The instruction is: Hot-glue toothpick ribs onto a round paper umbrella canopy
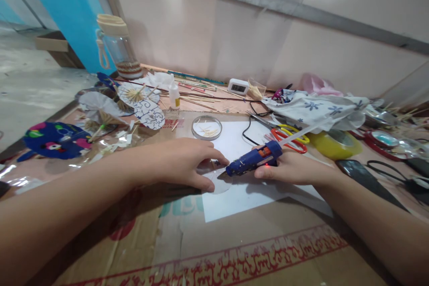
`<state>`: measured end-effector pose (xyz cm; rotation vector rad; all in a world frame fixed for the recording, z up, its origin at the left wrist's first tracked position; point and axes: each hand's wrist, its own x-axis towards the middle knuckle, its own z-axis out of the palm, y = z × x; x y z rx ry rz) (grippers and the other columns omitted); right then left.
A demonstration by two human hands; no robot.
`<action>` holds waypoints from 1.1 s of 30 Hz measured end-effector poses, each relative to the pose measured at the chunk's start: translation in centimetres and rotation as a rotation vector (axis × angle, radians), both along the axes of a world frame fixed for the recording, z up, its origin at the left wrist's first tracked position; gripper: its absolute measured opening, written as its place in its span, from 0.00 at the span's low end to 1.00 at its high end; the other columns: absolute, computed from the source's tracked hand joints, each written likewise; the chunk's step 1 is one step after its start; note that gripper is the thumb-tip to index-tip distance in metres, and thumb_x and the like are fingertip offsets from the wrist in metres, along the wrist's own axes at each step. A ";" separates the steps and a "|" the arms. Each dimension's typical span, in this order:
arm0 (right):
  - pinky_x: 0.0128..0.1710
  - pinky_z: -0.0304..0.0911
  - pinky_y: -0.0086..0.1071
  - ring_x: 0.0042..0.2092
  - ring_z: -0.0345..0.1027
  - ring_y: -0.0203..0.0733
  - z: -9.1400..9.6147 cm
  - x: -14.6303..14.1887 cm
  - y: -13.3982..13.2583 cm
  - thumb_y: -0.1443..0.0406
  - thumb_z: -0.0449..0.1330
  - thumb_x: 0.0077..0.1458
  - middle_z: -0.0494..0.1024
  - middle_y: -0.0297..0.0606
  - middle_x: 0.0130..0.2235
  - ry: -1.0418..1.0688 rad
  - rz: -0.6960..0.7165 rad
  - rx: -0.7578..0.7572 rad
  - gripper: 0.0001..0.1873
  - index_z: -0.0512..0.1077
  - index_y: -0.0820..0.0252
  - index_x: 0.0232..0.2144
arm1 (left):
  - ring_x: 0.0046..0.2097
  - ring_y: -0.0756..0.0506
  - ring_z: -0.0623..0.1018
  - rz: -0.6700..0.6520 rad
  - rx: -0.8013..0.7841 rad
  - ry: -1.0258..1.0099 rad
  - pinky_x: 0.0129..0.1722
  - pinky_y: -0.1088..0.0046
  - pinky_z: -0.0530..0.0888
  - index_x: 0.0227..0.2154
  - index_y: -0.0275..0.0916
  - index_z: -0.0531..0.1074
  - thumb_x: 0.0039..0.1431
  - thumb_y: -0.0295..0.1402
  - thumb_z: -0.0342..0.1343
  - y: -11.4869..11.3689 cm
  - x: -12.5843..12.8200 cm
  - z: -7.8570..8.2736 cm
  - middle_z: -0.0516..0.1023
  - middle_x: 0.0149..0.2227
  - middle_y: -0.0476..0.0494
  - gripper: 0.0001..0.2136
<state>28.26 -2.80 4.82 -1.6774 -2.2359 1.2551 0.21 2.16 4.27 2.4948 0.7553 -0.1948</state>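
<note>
My right hand [288, 165] is closed around a blue glue gun [253, 161] with orange parts and a small red light. A pale glue stick [296, 134] sticks out of its back end, and its nozzle points left. Below the nozzle lies a pale, round paper piece [219, 185], partly over the edge of a white sheet [231, 205]. My left hand [187, 163] holds this round piece at its left side, with the thumb in front and the fingers behind. The nozzle tip is close to it; I cannot tell whether they touch.
A round dish [207, 128] with small sticks stands behind my hands. Red and yellow scissors [290, 138], yellow tape [335, 143] and a phone [365, 181] lie to the right. Small paper fans [149, 114], a blue patterned fan [55, 140], a glue bottle [174, 94] and a glass bottle [120, 47] are left.
</note>
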 end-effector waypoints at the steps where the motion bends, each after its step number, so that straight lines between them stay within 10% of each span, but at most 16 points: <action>1: 0.35 0.71 0.34 0.37 0.77 0.48 0.0 0.0 0.0 0.43 0.65 0.54 0.84 0.37 0.33 0.004 0.005 0.001 0.23 0.82 0.55 0.35 | 0.47 0.43 0.78 -0.001 -0.001 -0.004 0.42 0.71 0.69 0.61 0.52 0.74 0.60 0.47 0.67 0.0 0.0 0.0 0.80 0.50 0.47 0.27; 33: 0.42 0.77 0.39 0.42 0.81 0.54 -0.1 0.5 0.0 0.41 0.68 0.50 0.87 0.38 0.37 0.007 -0.008 -0.072 0.27 0.85 0.55 0.40 | 0.50 0.41 0.79 -0.005 -0.002 -0.027 0.46 0.70 0.71 0.62 0.52 0.74 0.60 0.49 0.67 0.1 0.0 -0.5 0.80 0.52 0.46 0.28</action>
